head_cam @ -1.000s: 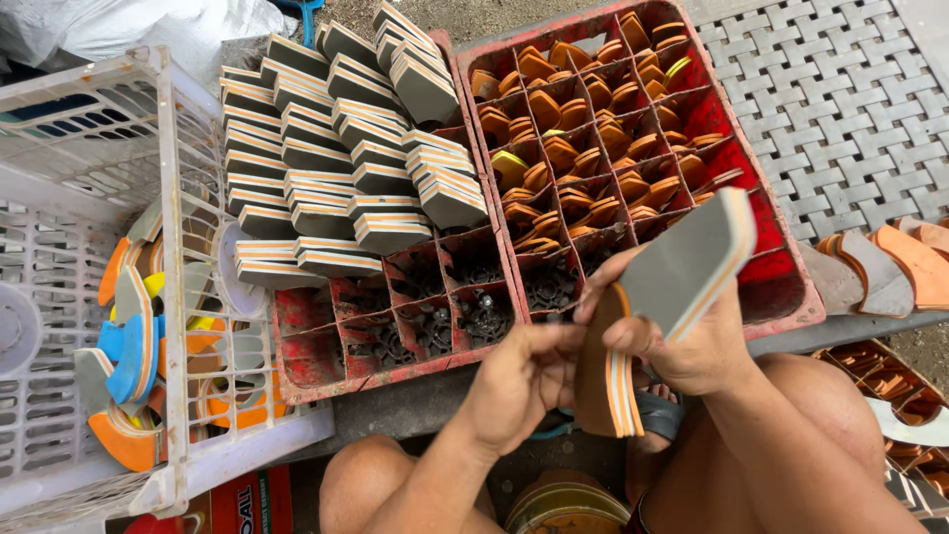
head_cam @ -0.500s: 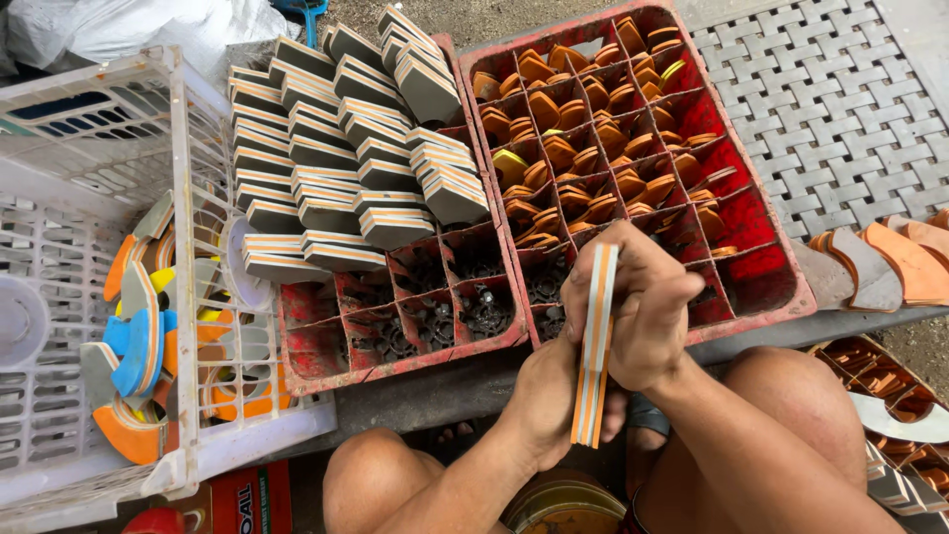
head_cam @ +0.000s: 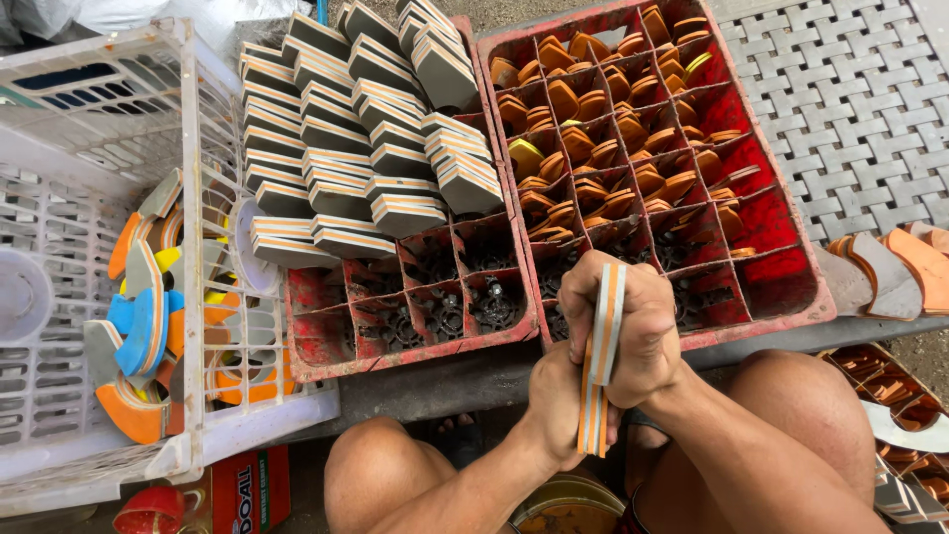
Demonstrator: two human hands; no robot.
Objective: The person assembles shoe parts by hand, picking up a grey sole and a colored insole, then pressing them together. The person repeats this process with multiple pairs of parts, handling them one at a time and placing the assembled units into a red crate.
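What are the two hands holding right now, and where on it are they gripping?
Both hands press together a grey foam sole piece with orange and white layers, held edge-on. The right hand wraps its upper part; the left hand clasps the lower part.

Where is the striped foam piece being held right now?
Head view, low centre: the foam piece stands on edge, pressed between the left hand and right hand, just in front of the red crates.
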